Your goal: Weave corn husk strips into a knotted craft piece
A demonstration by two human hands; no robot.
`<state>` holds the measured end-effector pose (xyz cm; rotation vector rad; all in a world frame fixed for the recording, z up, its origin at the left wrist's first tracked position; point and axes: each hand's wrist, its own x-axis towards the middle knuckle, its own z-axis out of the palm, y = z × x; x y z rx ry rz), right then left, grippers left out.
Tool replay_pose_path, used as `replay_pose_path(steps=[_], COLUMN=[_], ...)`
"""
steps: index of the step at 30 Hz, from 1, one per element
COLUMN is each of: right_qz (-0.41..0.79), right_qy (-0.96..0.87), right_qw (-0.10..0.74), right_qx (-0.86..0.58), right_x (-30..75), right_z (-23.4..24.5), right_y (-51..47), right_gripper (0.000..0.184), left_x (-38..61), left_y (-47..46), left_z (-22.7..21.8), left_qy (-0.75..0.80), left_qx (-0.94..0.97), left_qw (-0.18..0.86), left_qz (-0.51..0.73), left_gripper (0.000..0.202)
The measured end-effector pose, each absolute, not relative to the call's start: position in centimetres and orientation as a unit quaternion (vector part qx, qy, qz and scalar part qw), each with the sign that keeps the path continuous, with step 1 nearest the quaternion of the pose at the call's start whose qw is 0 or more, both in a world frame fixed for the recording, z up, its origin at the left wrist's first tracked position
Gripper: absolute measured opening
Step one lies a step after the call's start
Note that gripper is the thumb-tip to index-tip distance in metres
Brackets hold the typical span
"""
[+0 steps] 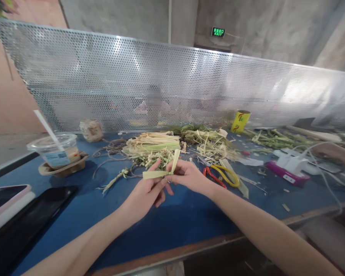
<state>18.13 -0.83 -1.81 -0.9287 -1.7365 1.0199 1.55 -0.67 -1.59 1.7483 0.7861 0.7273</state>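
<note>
Head view: the left hand (146, 189) and right hand (190, 176), fingertips pinched together, grip a pale-green leaf strip (155, 174), two ends showing, above the blue table (186, 224), which bears one red-handled tool (214, 178), one yellow-handled tool (236, 179), one lidded plastic cup (57, 156).

From between our left hand (145, 193) and right hand (186, 174), we have bare blue tabletop (163, 230) at six o'clock, flanked by our forearms at seven and four. At twelve a pile of pale strips (152, 142) blocks any low reach, and the perforated screen (103, 76) walls off the far side. A red handle (217, 179) and a purple power strip (287, 177) obstruct three o'clock; a thin stem (116, 180) lies at nine, a lidded cup (57, 158) stands at ten.
</note>
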Motion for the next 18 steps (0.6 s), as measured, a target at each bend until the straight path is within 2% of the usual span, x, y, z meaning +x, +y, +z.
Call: replay_pose_path(steps=[3, 5, 8, 12, 18], right_qz=[0.448, 0.474, 0.509, 0.521, 0.498], right_qy=[-0.657, -0.631, -0.596, -0.586, -0.586], right_qw=[0.493, 0.514, 0.535, 0.539, 0.540], right_qx=[-0.354, -0.335, -0.316, -0.307, -0.344], right_x=[17.76, 17.55, 17.40, 17.43, 17.40], right_z=[-2.02, -2.08, -2.11, -2.09, -1.85], right_y=[-0.49, -0.30, -0.14, -0.15, -0.30], right_gripper=[0.020, 0.020, 0.019, 0.017, 0.017], left_x=[1.42, 1.46, 1.66, 1.86, 2.02], left_y=[-0.65, -0.78, -1.11, -1.47, -1.45], left_z=[-1.31, -1.18, -1.14, -1.38, -1.76], left_qy=[0.344, 0.346, 0.331, 0.333, 0.325], left_qx=[0.758, 0.748, 0.729, 0.710, 0.711], left_qw=[0.478, 0.488, 0.521, 0.543, 0.548], left_qz=[0.278, 0.286, 0.294, 0.300, 0.299], left_gripper=[0.033, 0.031, 0.040, 0.049, 0.048])
